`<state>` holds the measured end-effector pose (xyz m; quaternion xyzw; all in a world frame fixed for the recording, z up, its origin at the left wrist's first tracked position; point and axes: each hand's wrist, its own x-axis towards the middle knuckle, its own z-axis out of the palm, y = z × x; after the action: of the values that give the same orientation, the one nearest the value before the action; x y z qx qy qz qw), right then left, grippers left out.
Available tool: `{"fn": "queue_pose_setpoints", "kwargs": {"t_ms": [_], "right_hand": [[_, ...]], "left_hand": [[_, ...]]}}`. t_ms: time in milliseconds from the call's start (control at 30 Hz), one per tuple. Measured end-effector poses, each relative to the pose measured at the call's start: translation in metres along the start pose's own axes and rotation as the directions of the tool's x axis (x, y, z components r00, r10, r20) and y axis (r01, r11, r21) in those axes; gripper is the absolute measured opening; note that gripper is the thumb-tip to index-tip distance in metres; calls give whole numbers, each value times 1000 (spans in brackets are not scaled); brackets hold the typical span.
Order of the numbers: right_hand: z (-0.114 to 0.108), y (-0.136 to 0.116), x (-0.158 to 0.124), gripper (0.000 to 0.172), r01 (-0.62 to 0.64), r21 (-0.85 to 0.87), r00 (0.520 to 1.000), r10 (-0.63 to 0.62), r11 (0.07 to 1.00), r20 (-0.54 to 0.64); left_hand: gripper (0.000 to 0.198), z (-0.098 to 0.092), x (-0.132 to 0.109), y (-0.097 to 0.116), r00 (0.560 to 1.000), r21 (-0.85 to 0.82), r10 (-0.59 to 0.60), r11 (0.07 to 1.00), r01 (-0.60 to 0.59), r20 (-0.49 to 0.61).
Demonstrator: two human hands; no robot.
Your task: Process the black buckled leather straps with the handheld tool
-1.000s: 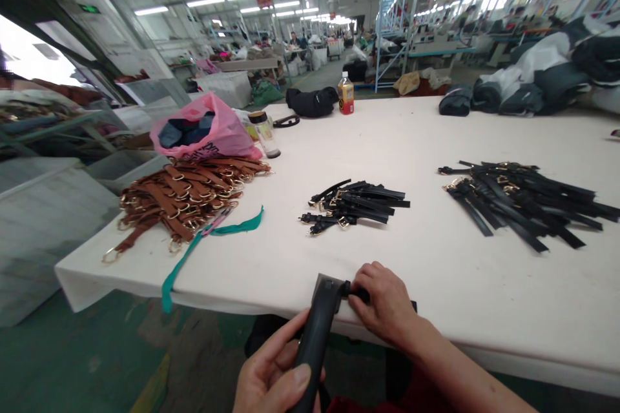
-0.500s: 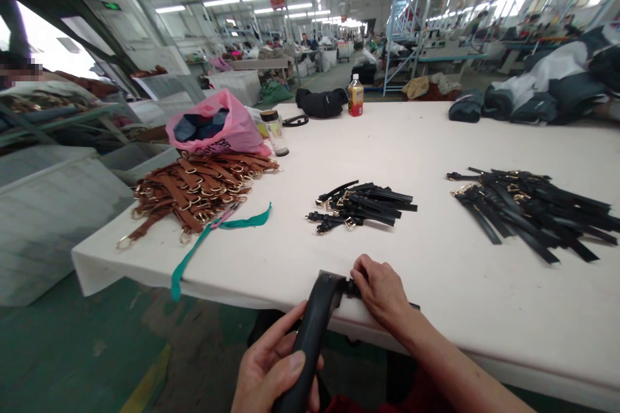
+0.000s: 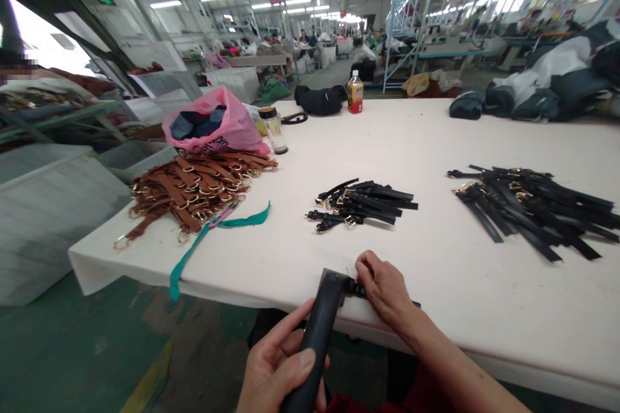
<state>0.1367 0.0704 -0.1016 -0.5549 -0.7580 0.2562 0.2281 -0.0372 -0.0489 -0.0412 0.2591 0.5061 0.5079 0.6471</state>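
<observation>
My left hand point(image 3: 283, 361) is wrapped round the long rounded handle of a black handheld tool point(image 3: 323, 319), at the bottom centre. The tool tilts up and right, its squarish head over the front edge of the table; its exact kind I cannot make out. My right hand point(image 3: 385, 287) is closed in a pinch on a narrow black strap point(image 3: 357, 289) beside that head. One end of the strap shows past the wrist; most of it is hidden by the hand. Ahead lies a small pile of black straps with gold buckles point(image 3: 371, 201).
A larger pile of black straps point(image 3: 537, 206) lies at the right. Brown straps with gold rings point(image 3: 188, 190) and a green ribbon point(image 3: 247, 219) are at left, near a pink plastic bag point(image 3: 237, 122), a jar point(image 3: 275, 132) and a drink bottle point(image 3: 355, 93). The white table point(image 3: 290, 258) ends just before me.
The tool and my left hand have shifted slightly right. My right hand has also moved a little right with the strap. The head view has tilted slightly.
</observation>
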Motion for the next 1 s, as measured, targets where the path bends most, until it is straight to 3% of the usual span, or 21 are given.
{"fn": "queue_pose_setpoints", "kwargs": {"t_ms": [100, 233, 500, 1000], "right_hand": [[-4, 7, -11, 13, 89, 80, 996, -87, 993, -28], [-7, 12, -25, 11, 186, 13, 982, -186, 982, -11], [-3, 14, -28, 12, 170, 21, 985, -169, 985, -43], [-5, 20, -27, 11, 148, 58, 989, -145, 987, -41]], "left_hand": [[60, -2, 2, 0, 1000, 11, -4, 1000, 4, -1], [62, -1, 3, 2, 1000, 23, -3, 1000, 4, -13], [61, 6, 12, 7, 1000, 66, 7, 998, -6, -3], [64, 4, 13, 16, 1000, 60, 23, 998, -23, -9]]}}
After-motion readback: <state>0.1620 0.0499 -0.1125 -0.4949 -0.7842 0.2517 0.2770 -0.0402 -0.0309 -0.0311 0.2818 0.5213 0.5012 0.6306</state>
